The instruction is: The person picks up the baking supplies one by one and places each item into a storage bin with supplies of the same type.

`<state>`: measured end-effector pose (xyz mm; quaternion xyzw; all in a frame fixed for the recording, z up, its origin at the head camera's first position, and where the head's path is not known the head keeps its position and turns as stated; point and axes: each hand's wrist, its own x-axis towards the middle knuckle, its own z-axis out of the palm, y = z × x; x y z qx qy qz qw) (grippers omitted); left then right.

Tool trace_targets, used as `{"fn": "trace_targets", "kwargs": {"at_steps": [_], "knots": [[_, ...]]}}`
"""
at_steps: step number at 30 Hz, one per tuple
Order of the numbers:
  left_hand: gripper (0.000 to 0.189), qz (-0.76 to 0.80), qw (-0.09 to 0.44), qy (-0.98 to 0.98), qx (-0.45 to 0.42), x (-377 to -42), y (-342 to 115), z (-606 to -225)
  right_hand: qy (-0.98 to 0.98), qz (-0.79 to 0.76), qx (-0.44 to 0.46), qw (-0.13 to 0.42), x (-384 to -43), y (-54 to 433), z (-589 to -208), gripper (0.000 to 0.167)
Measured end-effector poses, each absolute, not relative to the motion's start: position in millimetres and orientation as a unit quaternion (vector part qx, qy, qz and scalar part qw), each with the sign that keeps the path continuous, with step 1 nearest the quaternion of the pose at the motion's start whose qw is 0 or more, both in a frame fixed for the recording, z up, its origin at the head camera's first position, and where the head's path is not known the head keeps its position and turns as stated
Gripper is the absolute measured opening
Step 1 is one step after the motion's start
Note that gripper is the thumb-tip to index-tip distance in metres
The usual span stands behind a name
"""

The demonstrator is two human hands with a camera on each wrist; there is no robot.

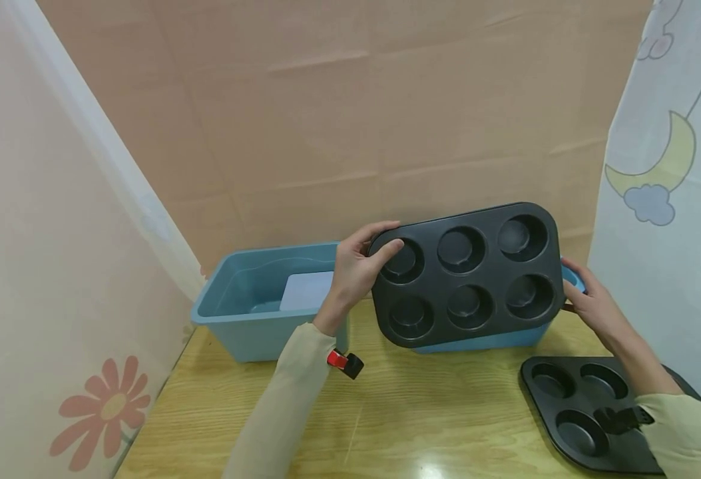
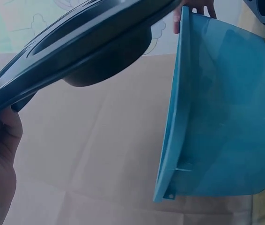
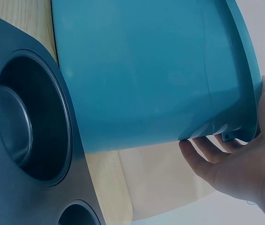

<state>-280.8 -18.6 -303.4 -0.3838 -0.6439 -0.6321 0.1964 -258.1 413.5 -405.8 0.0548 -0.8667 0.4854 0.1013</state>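
A dark muffin tin [image 1: 436, 279] with several round cups is raised over the table, its cups facing me. My left hand [image 1: 356, 266] grips its left end, thumb on the face and fingers behind. Behind the tin stands a blue plastic bin [image 3: 146, 70], mostly hidden in the head view. My right hand [image 1: 596, 303] holds this bin by its right end. In the right wrist view, the thumb lies over the rim and the fingers curl under it against the wall. The left wrist view shows the tin's underside beside the bin's rim [image 2: 181, 93].
At the left stands another blue bin [image 1: 266, 336] with a white flat-topped item [image 1: 306, 291] inside. A second muffin tin [image 1: 566, 404] lies on the wooden table [image 1: 386, 412] at the front right, under my right forearm. Brown paper [image 1: 326, 120] covers the back wall.
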Motion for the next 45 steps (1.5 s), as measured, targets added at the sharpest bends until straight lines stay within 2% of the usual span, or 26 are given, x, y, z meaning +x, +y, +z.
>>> {"fn": "trace_targets", "kwargs": {"at_steps": [6,13,21,32,45], "knots": [[0.032,-0.644,0.199,-0.638,-0.372,-285,-13,-293,-0.866,0.484,0.057,0.108,-256,414,-405,0.060],[0.032,-0.662,0.179,-0.622,-0.379,-295,-7,-284,-0.861,0.491,0.065,0.120,-253,414,-404,0.054],[0.031,-0.640,0.218,-0.632,-0.379,-303,0,-276,-0.871,0.477,0.040,0.111,-255,411,-402,0.061],[0.032,-0.647,0.243,-0.623,-0.366,-312,11,-269,-0.880,0.464,0.025,0.095,-256,406,-402,0.068],[0.029,-0.588,0.304,-0.659,-0.359,-329,26,-295,-0.879,0.467,0.025,0.094,-255,404,-402,0.071]]}}
